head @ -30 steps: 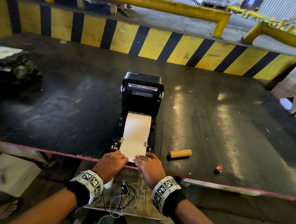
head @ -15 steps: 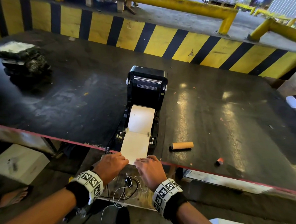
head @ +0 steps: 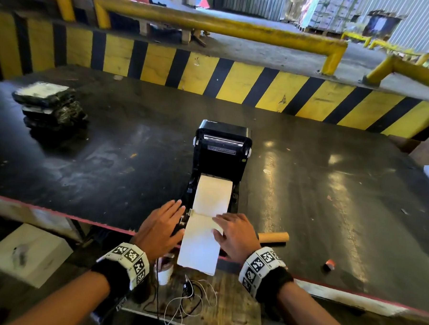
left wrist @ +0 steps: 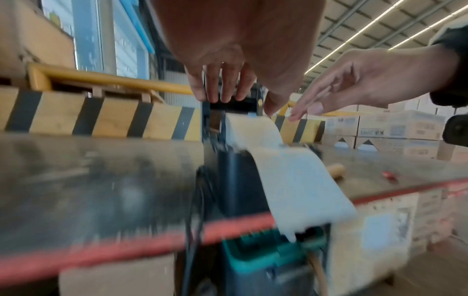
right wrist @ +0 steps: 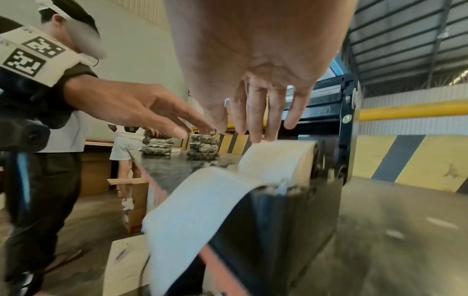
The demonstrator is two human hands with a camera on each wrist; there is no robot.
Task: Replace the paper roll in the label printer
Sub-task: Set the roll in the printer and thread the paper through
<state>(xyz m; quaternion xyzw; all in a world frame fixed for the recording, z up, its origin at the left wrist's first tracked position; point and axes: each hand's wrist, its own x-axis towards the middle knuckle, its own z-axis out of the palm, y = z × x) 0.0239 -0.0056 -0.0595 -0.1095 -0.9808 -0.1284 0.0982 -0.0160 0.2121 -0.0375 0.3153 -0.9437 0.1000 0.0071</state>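
I'm holding both hands flat, fingers straight, at the worktop's (head: pixel 331 193) near edge: left hand (head: pixel 160 228) beside the printer (head: pixel 222 150), right hand (head: pixel 237 234) over the paper strip (head: pixel 200 246).

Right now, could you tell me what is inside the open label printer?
A white paper roll sits in the bay of the label printer, its strip hanging past the table edge. The roll's core and the bay floor are covered.

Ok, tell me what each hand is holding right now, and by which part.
Nothing is held. The left hand and right hand are flat-fingered above the open black label printer; the white paper strip hangs free.
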